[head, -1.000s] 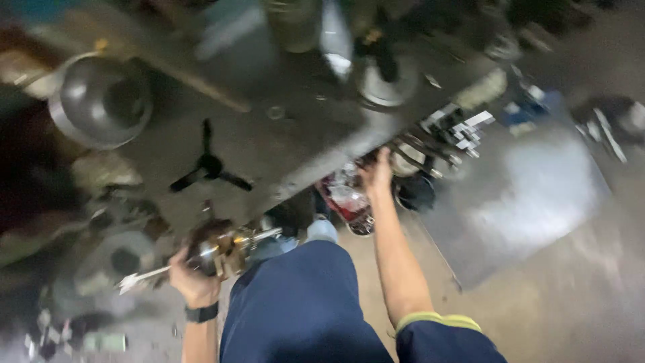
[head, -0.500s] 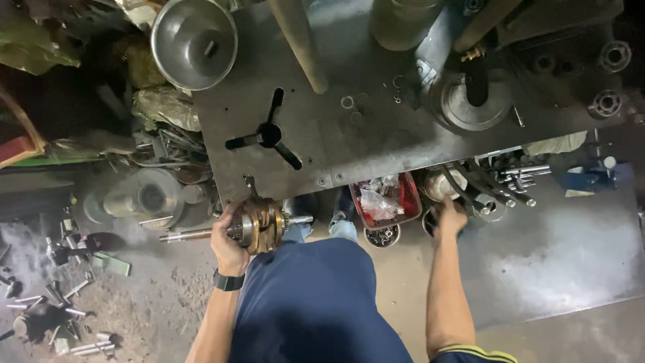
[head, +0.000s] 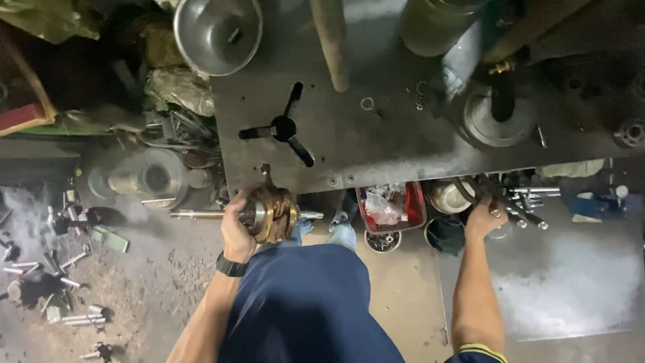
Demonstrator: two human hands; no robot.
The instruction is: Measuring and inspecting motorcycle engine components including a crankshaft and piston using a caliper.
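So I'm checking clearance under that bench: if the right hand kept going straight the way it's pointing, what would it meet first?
The right hand points up-image at the shelf under the metal table. It would probably first meet the long metal tools already at its fingertips; depth is unclear.

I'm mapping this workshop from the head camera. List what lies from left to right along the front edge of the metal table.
Left hand gripping a copper-wound motor rotor → red tray of bagged parts → shiny steel bowl → right hand reaching into a bundle of metal rods → blue object.
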